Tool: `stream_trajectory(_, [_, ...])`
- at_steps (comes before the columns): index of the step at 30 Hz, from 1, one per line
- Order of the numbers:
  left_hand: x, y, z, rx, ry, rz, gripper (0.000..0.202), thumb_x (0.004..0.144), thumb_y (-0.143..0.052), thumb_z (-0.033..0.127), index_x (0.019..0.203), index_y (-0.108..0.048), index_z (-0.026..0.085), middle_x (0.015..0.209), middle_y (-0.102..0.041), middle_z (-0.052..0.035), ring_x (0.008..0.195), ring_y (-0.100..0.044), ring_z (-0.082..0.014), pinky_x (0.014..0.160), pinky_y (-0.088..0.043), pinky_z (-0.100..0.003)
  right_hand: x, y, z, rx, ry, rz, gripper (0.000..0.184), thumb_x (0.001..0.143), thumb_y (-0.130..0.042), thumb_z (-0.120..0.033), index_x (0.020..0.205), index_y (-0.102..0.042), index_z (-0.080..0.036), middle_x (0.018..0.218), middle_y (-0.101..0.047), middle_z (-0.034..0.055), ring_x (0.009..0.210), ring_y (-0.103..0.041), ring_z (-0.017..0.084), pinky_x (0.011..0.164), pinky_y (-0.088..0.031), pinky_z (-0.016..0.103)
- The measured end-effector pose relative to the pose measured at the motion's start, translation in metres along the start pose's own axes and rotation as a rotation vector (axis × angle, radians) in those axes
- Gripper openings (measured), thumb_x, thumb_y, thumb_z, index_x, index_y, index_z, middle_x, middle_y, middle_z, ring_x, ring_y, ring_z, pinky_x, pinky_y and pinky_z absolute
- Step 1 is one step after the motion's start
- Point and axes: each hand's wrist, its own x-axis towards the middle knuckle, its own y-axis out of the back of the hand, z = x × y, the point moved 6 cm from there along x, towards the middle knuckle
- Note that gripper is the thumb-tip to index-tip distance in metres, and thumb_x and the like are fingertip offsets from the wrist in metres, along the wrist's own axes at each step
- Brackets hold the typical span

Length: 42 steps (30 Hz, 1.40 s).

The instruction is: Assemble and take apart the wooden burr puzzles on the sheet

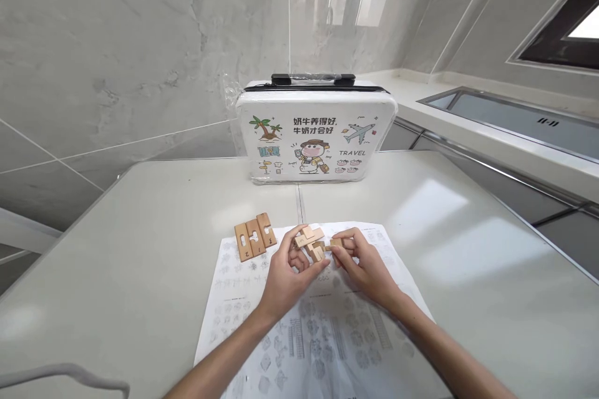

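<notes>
My left hand (291, 268) is closed around a partly joined wooden burr puzzle (311, 240), its light pieces crossing one another. Between the thumb and fingers of my right hand (362, 262) is a small wooden puzzle piece (336, 242), its end at the right side of the cluster. Whether that piece touches or sits inside the cluster I cannot tell. Left of my hands, flat wooden pieces (253, 248) with cut-outs and the numbers 2, 1 and 3 lie side by side, partly over the paper's edge.
A printed instruction sheet (224, 324) with puzzle diagrams lies under my hands on the pale table (116, 274). Behind it stands a white cartoon-printed case (281, 171) in plastic wrap against the tiled wall. A sink (515, 124) is set in the counter at right; a grey cable-like strip (70, 371) is at lower left.
</notes>
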Motion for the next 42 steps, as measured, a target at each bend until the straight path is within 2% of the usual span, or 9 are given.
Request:
stream_trajectory(5, [-0.001,-0.002,0.004,0.021,-0.014,-0.065,0.084,0.079,-0.089,0.052,0.149,-0.053,0.022,0.067,-0.048,0.0069,0.059,-0.044,-0.0126,0.058,-0.042,-0.024,-0.002,0.007,-0.006,-0.139,0.091,0.111,0.020,0.099,-0.068,-0.044,0.098,-0.064,-0.025,0.073,-0.062,0.0001,0.062,-0.053,0.019,0.060,-0.043,0.031])
stream_trajectory(11, [-0.003,-0.006,0.008,0.058,-0.061,-0.104,0.080,0.078,-0.090,0.053,0.145,-0.059,0.024,0.069,-0.050,0.0062,0.059,-0.041,-0.0128,0.056,-0.038,-0.025,-0.003,0.007,-0.009,-0.125,0.092,0.111,0.017,0.098,-0.072,-0.043,0.100,-0.071,-0.027,0.080,-0.068,0.0037,0.065,-0.055,0.021,0.061,-0.045,0.033])
stream_trajectory(16, [-0.003,-0.005,0.011,0.112,-0.124,-0.085,0.073,0.077,-0.091,0.053,0.139,-0.065,0.026,0.095,-0.064,-0.0017,0.064,-0.045,-0.0127,0.059,-0.044,-0.026,-0.003,0.007,-0.008,-0.143,0.111,0.093,0.017,0.099,-0.071,-0.043,0.104,-0.074,-0.027,0.079,-0.069,0.0034,0.064,-0.055,0.020,0.063,-0.046,0.033])
stream_trajectory(19, [-0.003,-0.005,0.012,0.133,-0.150,-0.074,0.069,0.076,-0.091,0.051,0.138,-0.067,0.031,0.116,-0.062,-0.0053,0.070,-0.050,-0.0137,0.058,-0.046,-0.026,-0.003,0.007,-0.010,-0.151,0.138,0.083,0.018,0.101,-0.069,-0.043,0.104,-0.074,-0.026,0.078,-0.069,0.0039,0.064,-0.055,0.020,0.062,-0.046,0.033])
stream_trajectory(28, [-0.001,-0.009,0.006,0.164,-0.165,-0.115,0.065,0.077,-0.092,0.044,0.135,-0.067,0.031,0.122,-0.065,-0.0068,0.077,-0.057,-0.0162,0.062,-0.051,-0.028,-0.006,0.001,-0.016,-0.107,0.162,0.027,0.018,0.099,-0.070,-0.044,0.101,-0.074,-0.027,0.080,-0.070,0.0053,0.066,-0.057,0.022,0.062,-0.046,0.034])
stream_trajectory(34, [0.000,-0.007,0.005,0.046,-0.112,-0.113,0.072,0.072,-0.096,0.047,0.135,-0.067,0.027,0.119,-0.070,-0.0080,0.081,-0.064,-0.0179,0.069,-0.056,-0.030,-0.001,0.002,-0.011,0.003,0.054,0.015,0.032,0.110,-0.046,-0.050,0.119,-0.066,-0.026,0.065,-0.056,-0.0023,0.059,-0.052,0.020,0.062,-0.043,0.033])
stream_trajectory(36, [0.000,-0.007,0.002,-0.047,-0.061,-0.126,0.079,0.072,-0.096,0.046,0.140,-0.063,0.026,0.119,-0.071,-0.0091,0.083,-0.067,-0.0181,0.074,-0.057,-0.031,0.001,-0.001,-0.008,-0.013,0.023,-0.032,0.034,0.110,-0.045,-0.051,0.122,-0.065,-0.026,0.067,-0.057,-0.0018,0.062,-0.053,0.020,0.065,-0.044,0.033])
stream_trajectory(40, [-0.001,-0.009,-0.003,-0.183,0.024,-0.184,0.088,0.073,-0.097,0.044,0.148,-0.055,0.023,0.122,-0.072,-0.0119,0.087,-0.069,-0.0181,0.082,-0.059,-0.032,0.003,-0.003,-0.005,-0.015,0.002,-0.096,0.035,0.108,-0.050,-0.056,0.117,-0.064,-0.025,0.077,-0.062,0.0007,0.067,-0.055,0.020,0.067,-0.043,0.033])
stream_trajectory(42, [-0.002,-0.010,-0.002,-0.188,0.021,-0.213,0.088,0.074,-0.096,0.043,0.149,-0.054,0.023,0.121,-0.071,-0.0112,0.092,-0.069,-0.0196,0.085,-0.058,-0.033,0.003,-0.004,-0.005,0.015,-0.013,-0.131,0.036,0.109,-0.049,-0.058,0.103,-0.063,-0.024,0.072,-0.058,-0.0010,0.063,-0.051,0.019,0.064,-0.040,0.032])
